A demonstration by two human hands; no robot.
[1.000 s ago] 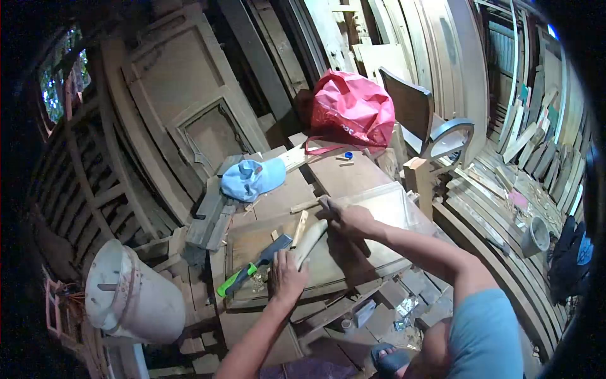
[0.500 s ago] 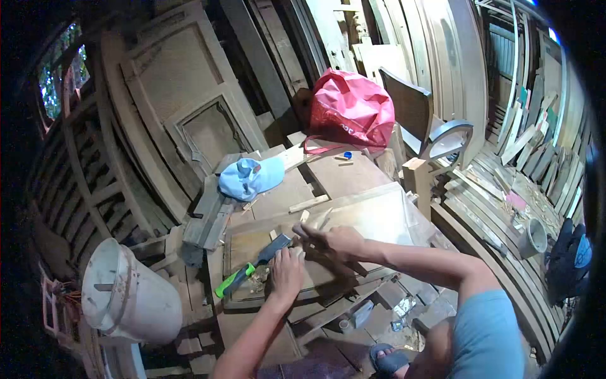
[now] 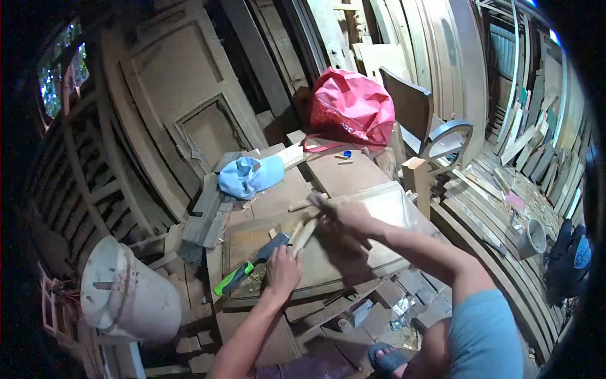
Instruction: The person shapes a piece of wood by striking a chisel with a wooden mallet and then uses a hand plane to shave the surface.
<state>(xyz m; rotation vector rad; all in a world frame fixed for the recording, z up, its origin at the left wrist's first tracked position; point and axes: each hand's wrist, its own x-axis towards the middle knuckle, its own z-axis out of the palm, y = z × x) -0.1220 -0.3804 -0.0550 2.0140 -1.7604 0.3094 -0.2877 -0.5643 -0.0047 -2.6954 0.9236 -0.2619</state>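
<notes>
My left hand point(image 3: 283, 269) is closed on the lower end of a pale strip of wood point(image 3: 305, 233), which stands tilted above a framed wooden panel point(image 3: 385, 268). My right hand point(image 3: 351, 219) is raised to the right of the strip, its fingers curled round a dark, blurred object point(image 3: 320, 204) whose kind I cannot make out. Beside my left hand lies a tool with a green and black handle point(image 3: 232, 279); its dark head reaches up towards the strip. Small wood shavings point(image 3: 255, 278) lie next to that tool.
A blue cap point(image 3: 251, 177) and a pink bag point(image 3: 351, 108) sit at the back of the work surface. To the left stands a white bucket point(image 3: 136, 294). Planks point(image 3: 486, 252) are stacked on the right, and offcuts litter the floor near my sandalled foot point(image 3: 386, 358).
My right hand has moved up and to the right, away from my left hand, with the dark object in it. More of the pale strip now shows. The left hand has shifted slightly.
</notes>
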